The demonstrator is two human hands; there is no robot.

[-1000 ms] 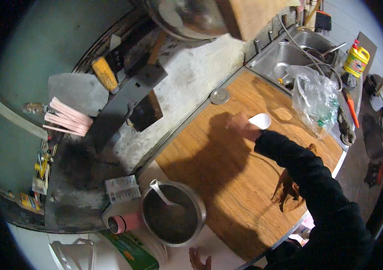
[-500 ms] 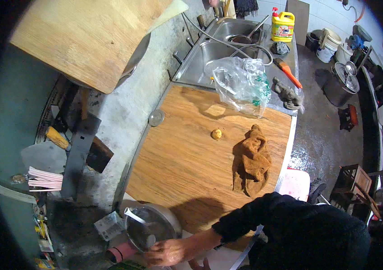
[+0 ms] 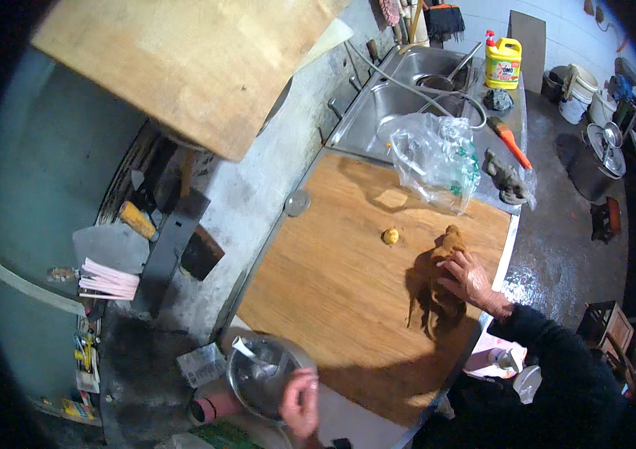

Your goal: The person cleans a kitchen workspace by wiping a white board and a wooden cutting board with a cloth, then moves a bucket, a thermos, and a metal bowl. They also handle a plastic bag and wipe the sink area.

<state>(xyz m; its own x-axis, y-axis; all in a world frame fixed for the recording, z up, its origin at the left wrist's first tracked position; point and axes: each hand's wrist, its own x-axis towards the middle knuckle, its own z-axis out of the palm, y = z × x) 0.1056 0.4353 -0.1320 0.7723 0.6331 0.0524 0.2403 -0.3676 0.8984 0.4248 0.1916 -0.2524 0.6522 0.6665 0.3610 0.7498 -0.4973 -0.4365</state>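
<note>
My right hand point(image 3: 472, 280) grips a crumpled brown cloth point(image 3: 450, 241) on the right side of the wood-grain board point(image 3: 333, 277); its fingers are bent into the fabric. At the lower middle, my left hand point(image 3: 300, 404) is beside the right rim of a round metal bowl point(image 3: 241, 389). The left fingers are curled together, and what they hold, if anything, cannot be made out. A white spoon point(image 3: 244, 347) leans in the bowl with its handle over the rim. A small yellowish round piece point(image 3: 390, 236) lies on the board, left of the cloth.
Beyond the board are a double steel sink point(image 3: 378, 105) with a hose, a clear plastic bag point(image 3: 437, 161), an orange-handled brush point(image 3: 511, 142), a grey rag point(image 3: 506, 178) and a yellow pump jug point(image 3: 502, 63). A glass lid point(image 3: 297, 203) sits at the board's left edge. A large wooden board point(image 3: 183, 60) overhangs upper left.
My right hand has left the bowl and moved up and right onto the brown cloth, bunching it. My left hand has come up beside the bowl. The view has shifted.
</note>
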